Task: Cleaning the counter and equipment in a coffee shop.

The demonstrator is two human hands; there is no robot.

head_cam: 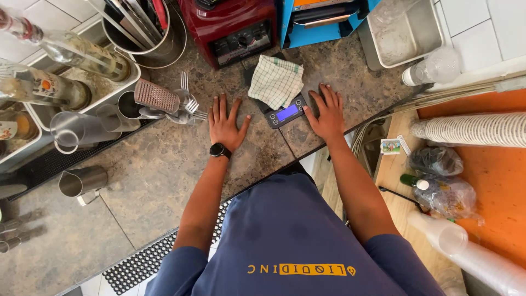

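Both hands lie flat and empty on the mottled stone counter (164,181): the left hand (225,125), with a black watch (220,150) on its wrist, has its fingers spread wide, and the right hand (327,114) is spread the same way, its thumb side just beside a small black digital scale (286,114) with a lit blue screen. The scale sits between the 2 hands, and a folded checked cloth (275,81), white with green lines, covers its far end. The scale looks light, stiff and smooth, so it would probably slide easily on the stone; its 2 long edges seem the safest place to grip, keeping off the screen and buttons. The cloth is soft and limp and could be pinched anywhere. Behind them stands a red blender base (233,27) with dark controls, and beside it a blue machine (318,22). To the left, tall glass bottles (82,55) with pale labels lie tilted over white trays, near a steel pitcher (82,181) and a cluster of forks (189,107). To the right, on an orange shelf (493,170), a long white stack of paper cups (476,130) lies on its side, with a small colourful square packet (390,146), a knotted clear bag (446,194) and clear plastic cups (466,252) below
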